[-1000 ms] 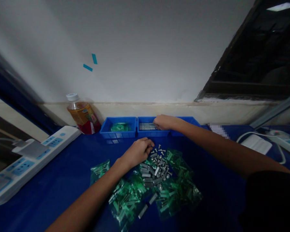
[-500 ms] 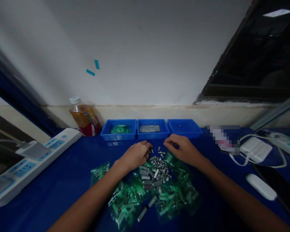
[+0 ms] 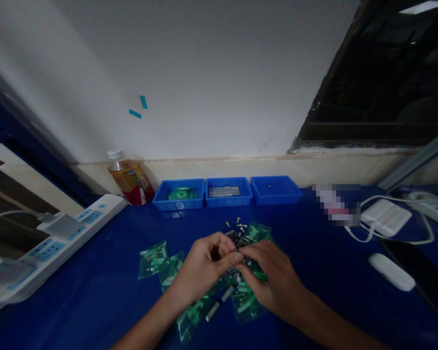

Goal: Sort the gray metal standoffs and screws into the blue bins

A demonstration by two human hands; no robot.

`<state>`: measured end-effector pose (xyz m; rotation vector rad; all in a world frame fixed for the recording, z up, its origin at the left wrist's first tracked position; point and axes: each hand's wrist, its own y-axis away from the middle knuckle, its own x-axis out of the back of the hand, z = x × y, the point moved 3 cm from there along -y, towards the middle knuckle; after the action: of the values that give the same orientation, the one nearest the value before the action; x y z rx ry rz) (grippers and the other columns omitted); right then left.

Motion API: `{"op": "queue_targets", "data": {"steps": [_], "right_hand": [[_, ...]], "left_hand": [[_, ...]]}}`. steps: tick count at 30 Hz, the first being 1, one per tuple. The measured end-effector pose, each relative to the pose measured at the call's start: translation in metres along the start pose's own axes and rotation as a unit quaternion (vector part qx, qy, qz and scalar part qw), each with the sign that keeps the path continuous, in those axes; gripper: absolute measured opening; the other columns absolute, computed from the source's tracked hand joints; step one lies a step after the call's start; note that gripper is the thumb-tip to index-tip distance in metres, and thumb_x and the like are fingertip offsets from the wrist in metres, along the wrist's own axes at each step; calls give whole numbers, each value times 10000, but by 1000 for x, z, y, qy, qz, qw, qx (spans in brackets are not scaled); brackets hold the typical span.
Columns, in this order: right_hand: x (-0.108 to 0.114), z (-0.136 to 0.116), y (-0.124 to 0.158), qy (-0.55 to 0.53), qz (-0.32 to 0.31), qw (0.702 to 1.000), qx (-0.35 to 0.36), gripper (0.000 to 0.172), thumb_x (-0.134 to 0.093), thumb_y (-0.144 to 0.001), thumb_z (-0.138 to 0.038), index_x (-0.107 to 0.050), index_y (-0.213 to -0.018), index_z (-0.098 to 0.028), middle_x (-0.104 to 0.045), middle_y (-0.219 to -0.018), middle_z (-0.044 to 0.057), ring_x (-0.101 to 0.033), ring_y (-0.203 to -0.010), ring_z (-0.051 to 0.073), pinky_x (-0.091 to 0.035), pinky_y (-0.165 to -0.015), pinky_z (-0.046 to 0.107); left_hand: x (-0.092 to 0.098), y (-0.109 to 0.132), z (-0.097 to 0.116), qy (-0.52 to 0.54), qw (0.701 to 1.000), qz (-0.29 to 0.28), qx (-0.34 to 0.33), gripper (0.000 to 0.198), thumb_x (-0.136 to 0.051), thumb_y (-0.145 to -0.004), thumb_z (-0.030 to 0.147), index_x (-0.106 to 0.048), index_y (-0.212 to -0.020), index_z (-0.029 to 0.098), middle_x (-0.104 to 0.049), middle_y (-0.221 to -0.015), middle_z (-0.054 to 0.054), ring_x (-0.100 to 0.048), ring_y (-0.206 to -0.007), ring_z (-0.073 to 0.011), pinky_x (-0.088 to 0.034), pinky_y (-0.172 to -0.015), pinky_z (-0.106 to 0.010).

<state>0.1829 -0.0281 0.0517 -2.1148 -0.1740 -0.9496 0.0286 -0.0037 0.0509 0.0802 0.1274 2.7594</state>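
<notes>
My left hand (image 3: pixel 206 265) and my right hand (image 3: pixel 273 274) meet over the middle of the pile, fingertips together in a pinch. Whatever lies between the fingers is hidden. Under them is a heap of small metal parts (image 3: pixel 238 238), mostly covered by the hands. Several small screws (image 3: pixel 241 226) lie loose just beyond it. Green plastic bags (image 3: pixel 153 258) with small parts inside are spread to the left, and more green bags (image 3: pixel 246 304) lie under and beside my right hand. Two grey metal bars (image 3: pixel 212 311) rest nearer to me.
Three blue bins line the wall: the left bin (image 3: pixel 179 202) holds green bags, the middle bin (image 3: pixel 228 201) metal bars, the right bin (image 3: pixel 277 196) a tiny piece. A bottle (image 3: pixel 131 182) and power strip (image 3: pixel 54 248) stand left; a white case (image 3: pixel 392 272) and phone (image 3: pixel 419 272) lie right.
Both hands have come back from the far side of the heap and joined over it. Before, they were apart, on either side of the loose screws. The view has shifted slightly.
</notes>
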Motion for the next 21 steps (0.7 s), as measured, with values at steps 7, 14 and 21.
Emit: {"op": "queue_targets", "data": {"steps": [7,14,21], "right_hand": [[-5,-6,2,3,-22,1000,9,187,-447,-872,-107,-493,-1014,-220,-621,-843,50,-582,-780,187,-455,-727,342],[27,73,-27,118,40,987,-106,182,-441,-910,-267,-573,-825,-175,-620,-769,48,-560,-732,186,-403,-692,318],[41,155,-73,295,9,935,-198,231,-525,-856,-355,-645,-830,-159,-639,-894,107,-516,-904,264,-371,-790,373]], "left_hand": [[-8,5,-7,-22,999,-21,-13,400,-596,-756,526,-468,-673,156,-384,-594,48,-362,-559,-86,-312,-520,-207],[15,16,0,-393,911,19,-122,206,-445,-910,342,-573,-896,181,-588,-880,-41,-528,-844,-185,-409,-781,-330],[28,15,-20,-533,839,39,-106,201,-445,-908,295,-563,-1056,225,-576,-1062,-64,-516,-961,-250,-426,-796,-417]]}}
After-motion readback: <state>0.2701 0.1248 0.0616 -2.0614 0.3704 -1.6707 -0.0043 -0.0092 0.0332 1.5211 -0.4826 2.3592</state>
